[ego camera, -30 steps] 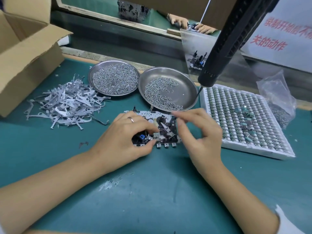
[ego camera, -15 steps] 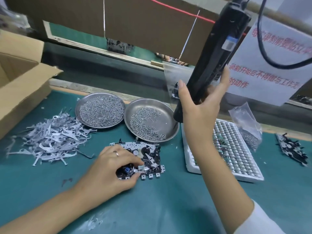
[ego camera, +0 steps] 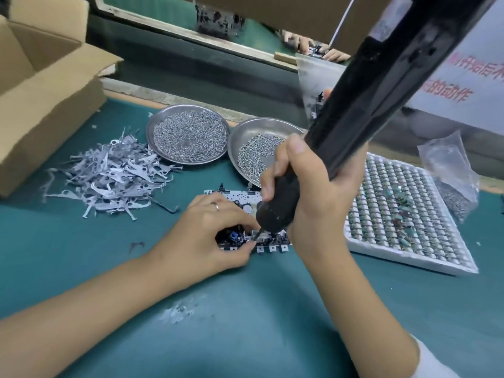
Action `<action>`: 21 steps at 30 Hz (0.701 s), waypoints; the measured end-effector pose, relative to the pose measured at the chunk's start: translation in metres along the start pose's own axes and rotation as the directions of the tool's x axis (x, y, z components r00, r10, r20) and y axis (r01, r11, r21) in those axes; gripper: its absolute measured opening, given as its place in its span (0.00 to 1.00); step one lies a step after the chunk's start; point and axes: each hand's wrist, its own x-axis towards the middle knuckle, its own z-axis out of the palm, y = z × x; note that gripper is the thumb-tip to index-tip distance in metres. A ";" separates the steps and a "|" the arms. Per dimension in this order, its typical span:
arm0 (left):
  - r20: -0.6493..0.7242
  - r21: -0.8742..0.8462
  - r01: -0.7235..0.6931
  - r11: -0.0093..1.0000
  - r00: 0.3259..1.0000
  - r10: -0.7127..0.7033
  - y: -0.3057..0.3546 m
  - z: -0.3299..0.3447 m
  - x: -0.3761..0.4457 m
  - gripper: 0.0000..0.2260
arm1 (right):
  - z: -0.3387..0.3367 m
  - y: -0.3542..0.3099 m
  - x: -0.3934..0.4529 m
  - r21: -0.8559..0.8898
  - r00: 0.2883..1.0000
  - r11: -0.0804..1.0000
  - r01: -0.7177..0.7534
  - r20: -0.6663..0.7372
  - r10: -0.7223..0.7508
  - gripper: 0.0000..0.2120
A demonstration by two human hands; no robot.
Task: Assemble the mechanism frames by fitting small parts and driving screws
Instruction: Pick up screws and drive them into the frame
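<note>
While the left hand [ego camera: 207, 236] pinches the mechanism frame [ego camera: 246, 214], lying near the screw dishes, the right hand [ego camera: 313, 192] grasps the electric screwdriver [ego camera: 341, 132], bit at its near edge: screw-driving seems underway, needing steady downward pressure.

The left hand [ego camera: 207, 236] lies palm down at the near left end of the flat perforated metal mechanism frame [ego camera: 231, 196], a plain band on its ring finger, thumb and fingertips curled in and pinching the frame's near edge. Its bare forearm runs back to the lower left. The right hand [ego camera: 313, 192] stands over the frame's right part, fingers and thumb wrapped round the lower barrel of the long black electric screwdriver [ego camera: 354, 110], which it holds tilted. Its forearm runs to the lower right, ending in a white sleeve [ego camera: 433, 361].
</note>
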 end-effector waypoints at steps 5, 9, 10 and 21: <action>-0.007 0.020 -0.003 1.000 1.000 0.003 0.001 0.001 0.000 0.09 | 0.003 0.003 -0.001 0.023 1.000 1.000 0.005 -0.031 -0.005 0.12; -0.012 -0.003 -0.029 1.000 1.000 0.029 0.000 0.001 0.000 0.10 | 0.004 0.004 -0.002 0.011 0.999 1.000 -0.003 -0.041 0.004 0.13; -0.009 -0.007 -0.031 0.999 0.999 0.031 0.000 0.001 0.000 0.11 | 0.004 0.004 -0.002 0.009 0.999 1.000 -0.007 -0.041 0.007 0.13; -0.024 -0.004 -0.035 0.999 0.999 0.035 0.000 0.002 0.001 0.08 | 0.006 0.005 -0.004 0.013 0.998 1.000 0.008 -0.066 -0.007 0.14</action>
